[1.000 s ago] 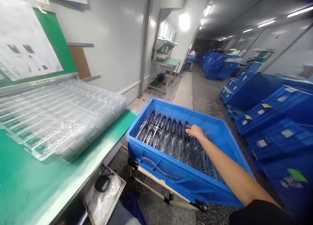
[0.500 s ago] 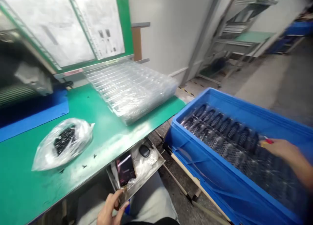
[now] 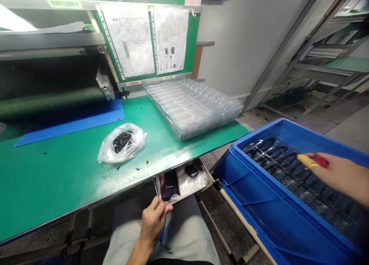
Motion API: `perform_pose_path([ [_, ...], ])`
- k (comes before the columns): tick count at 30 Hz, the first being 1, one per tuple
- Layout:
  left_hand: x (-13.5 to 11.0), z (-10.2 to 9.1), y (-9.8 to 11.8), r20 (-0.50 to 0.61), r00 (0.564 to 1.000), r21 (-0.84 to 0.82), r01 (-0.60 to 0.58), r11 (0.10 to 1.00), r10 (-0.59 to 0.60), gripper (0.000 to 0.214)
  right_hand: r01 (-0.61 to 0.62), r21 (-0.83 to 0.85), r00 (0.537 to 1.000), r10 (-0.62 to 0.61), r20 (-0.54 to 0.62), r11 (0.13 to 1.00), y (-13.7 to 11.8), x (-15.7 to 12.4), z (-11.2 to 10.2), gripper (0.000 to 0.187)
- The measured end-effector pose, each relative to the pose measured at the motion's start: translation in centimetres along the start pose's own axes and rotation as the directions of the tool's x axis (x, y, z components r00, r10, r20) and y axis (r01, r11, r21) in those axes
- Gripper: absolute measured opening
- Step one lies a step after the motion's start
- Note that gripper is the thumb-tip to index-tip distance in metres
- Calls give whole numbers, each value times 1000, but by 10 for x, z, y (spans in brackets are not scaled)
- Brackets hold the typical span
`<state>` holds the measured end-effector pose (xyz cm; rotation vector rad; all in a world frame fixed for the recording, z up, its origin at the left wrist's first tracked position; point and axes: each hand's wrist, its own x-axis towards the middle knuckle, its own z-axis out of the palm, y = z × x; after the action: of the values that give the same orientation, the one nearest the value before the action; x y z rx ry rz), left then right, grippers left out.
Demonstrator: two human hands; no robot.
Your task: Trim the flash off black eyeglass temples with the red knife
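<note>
My left hand (image 3: 154, 219) is closed on the front edge of a small open drawer (image 3: 184, 196) under the table. In the drawer lie a dark phone (image 3: 169, 185), a black rounded object like a computer mouse (image 3: 191, 171) and clear plastic. My right hand (image 3: 338, 174) is over the blue bin (image 3: 248, 188), its fingers closed round a small tool with yellow and red parts (image 3: 308, 161); its working end cannot be made out. Below it, clear trays of black patterned parts (image 3: 288, 159) fill the bin.
On the green table (image 3: 69, 176) are an open plastic bag of small black pieces (image 3: 123, 142) and a stack of clear trays (image 3: 198, 111). A machine with a ribbed roller (image 3: 52, 101) stands at the left, beside printed sheets (image 3: 127, 42). Metal racks (image 3: 325, 65) are at the right.
The view has swung left. The drawer now sticks out less from under the table, with my left hand on its edge. My right hand has risen from the trays, showing more of the tool.
</note>
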<state>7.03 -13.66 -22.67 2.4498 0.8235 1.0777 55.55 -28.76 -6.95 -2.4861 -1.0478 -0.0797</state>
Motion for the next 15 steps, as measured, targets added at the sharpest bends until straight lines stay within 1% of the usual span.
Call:
perform_pose_path([
  [1, 5, -1, -4, -5, 1000, 0, 20, 1000, -20, 31, -10, -9, 999, 10, 44, 1000, -23, -7, 5, 11],
  [2, 9, -2, -8, -3, 999, -4, 35, 999, -35, 32, 0, -4, 995, 1, 95, 1000, -46, -16, 12, 18],
  [4, 16, -3, -13, 13, 999, -23, 50, 998, -50, 34, 62, 43, 979, -70, 189, 997, -88, -39, 28, 30],
  [6, 16, -6, -12, 30, 997, -46, 74, 996, -73, 35, 119, 102, 951, -143, 275, 988, -125, -62, 46, 37],
  [9, 7, -15, -5, 27, 990, -63, 143, 988, -141, 23, 210, 222, 886, -281, 368, 952, -174, -86, 71, 44],
  [10, 3, -20, -2, 21, 986, -65, 163, 984, -162, 21, 244, 264, 854, -335, 397, 933, -189, -92, 78, 44],
  [12, -7, -34, 1, -1, 981, -64, 196, 979, -196, 19, 316, 335, 773, -445, 452, 888, -219, -99, 89, 42],
  [13, -12, -43, 1, -20, 977, -58, 211, 976, -213, 17, 356, 363, 722, -501, 478, 861, -232, -100, 93, 40],
  [15, -22, -65, -2, -83, 963, -31, 254, 967, -256, 15, 447, 408, 594, -605, 530, 796, -256, -101, 103, 34],
])
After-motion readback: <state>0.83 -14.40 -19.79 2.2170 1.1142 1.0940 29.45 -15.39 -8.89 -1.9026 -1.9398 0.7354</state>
